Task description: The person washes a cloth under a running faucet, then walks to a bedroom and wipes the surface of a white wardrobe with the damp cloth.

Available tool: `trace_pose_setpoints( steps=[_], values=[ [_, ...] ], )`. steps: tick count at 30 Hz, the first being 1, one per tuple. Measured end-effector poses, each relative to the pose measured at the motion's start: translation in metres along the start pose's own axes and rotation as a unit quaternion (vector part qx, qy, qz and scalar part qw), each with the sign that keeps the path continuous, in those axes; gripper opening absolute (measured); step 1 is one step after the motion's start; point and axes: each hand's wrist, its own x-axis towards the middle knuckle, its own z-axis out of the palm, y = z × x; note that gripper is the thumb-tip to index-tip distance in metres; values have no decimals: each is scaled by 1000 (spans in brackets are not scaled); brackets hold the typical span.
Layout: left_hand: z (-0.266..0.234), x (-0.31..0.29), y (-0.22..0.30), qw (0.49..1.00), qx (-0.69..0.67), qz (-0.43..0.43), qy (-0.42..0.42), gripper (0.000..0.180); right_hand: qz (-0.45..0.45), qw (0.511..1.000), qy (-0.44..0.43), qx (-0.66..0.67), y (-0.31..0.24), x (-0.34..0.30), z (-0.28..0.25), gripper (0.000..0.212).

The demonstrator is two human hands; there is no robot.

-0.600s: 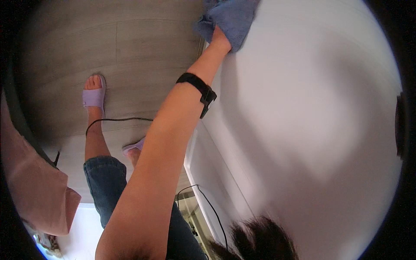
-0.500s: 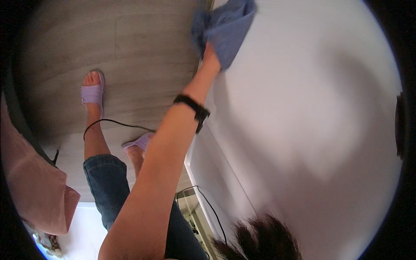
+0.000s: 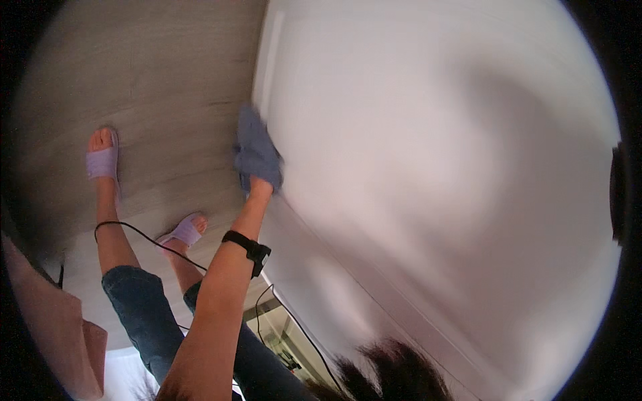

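- Along the line where the wood-look floor is met by the white surface, the blue-grey cloth is seen, slightly blurred; both are overlapped by it in the view, though whether either is touched cannot be told.
- At the near end of the cloth, the right hand is mostly covered by it; the fingers are hidden, so whether they are clamped on the fabric or spread beneath it cannot be told.
- Just behind the cloth, the wrist is circled by a black band, on which a small dark device is carried; the bare forearm is stretched toward the cloth.
- To the left of the cloth, two lilac slippers are worn, well apart; above them, blue jeans are shown.
- Between the cloth and the jeans, a thin black cable is looped by the left shin and passed toward the forearm.
- Far to the lower left of the cloth, pink fabric is seen; to its lower right, dark hair.
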Motion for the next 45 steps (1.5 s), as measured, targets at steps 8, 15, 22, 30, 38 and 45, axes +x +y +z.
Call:
trace_pose_setpoints(
  steps=[8,15,22,30,38,45],
  values=[
    [-15,-229,252,634,-716,-280,-82,78,-13,1000,12,-2,2,22,-13,69],
    [-65,-177,359,909,-91,382,-136,82,0,998,-1,60,-32,34,-17,68],
    [-22,-12,253,978,-78,186,57,51,-65,997,48,-20,-39,46,-17,58],
    [2,-124,232,927,-373,-18,-17,43,28,993,-73,93,-42,42,-21,69],
    [-50,-16,175,895,-441,-53,26,38,60,974,-110,187,-62,12,-35,69],
    [-39,-142,232,983,-124,124,48,49,50,984,-91,142,-51,10,-26,68]
  ],
)
